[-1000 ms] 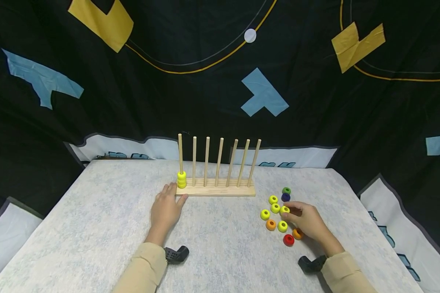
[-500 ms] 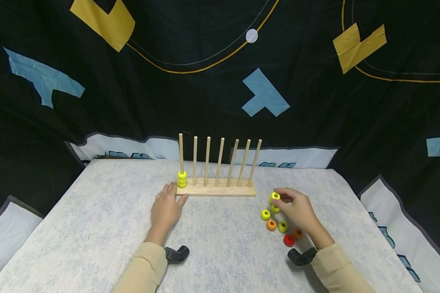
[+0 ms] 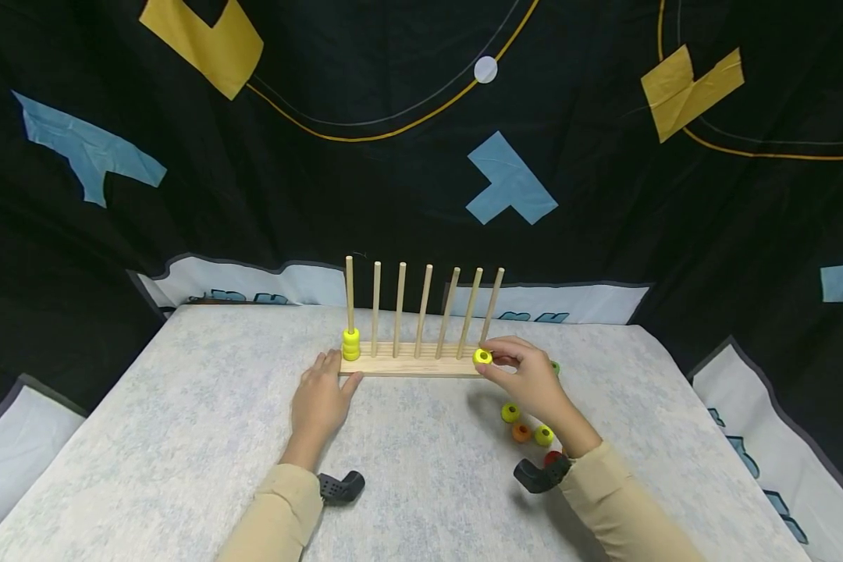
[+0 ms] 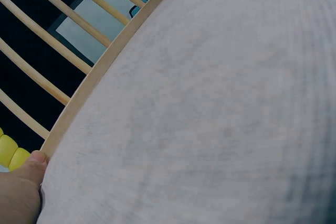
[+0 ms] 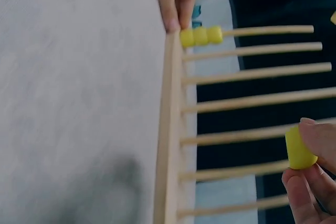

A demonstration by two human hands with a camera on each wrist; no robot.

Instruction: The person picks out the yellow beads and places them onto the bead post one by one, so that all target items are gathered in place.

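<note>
My right hand (image 3: pixel 537 384) pinches a yellow bead (image 3: pixel 482 357) between thumb and fingertips, its hole visible. In the right wrist view the held bead (image 5: pixel 298 148) overlaps the pegs, beside the upper part of the rods. My left hand (image 3: pixel 319 407) holds the left end of a wooden peg stand (image 3: pixel 410 366), its thumb (image 4: pixel 34 162) against the front edge. The stand has several upright wooden rods along its base. On the leftmost rod sit three stacked yellow beads (image 3: pixel 351 345); the other rods carry none.
Loose beads lie right of the stand: yellow beads (image 3: pixel 510 412), an orange bead (image 3: pixel 521 432), a red bead (image 3: pixel 552 458) and a green bead (image 3: pixel 555 368), partly hidden by my right arm. A black patterned cloth (image 3: pixel 365 203) hangs behind the table (image 3: pixel 204 421).
My right hand has lifted the yellow bead from the loose beads and carried it left and away from me to the stand's right end. My left hand stays at the stand's left end.
</note>
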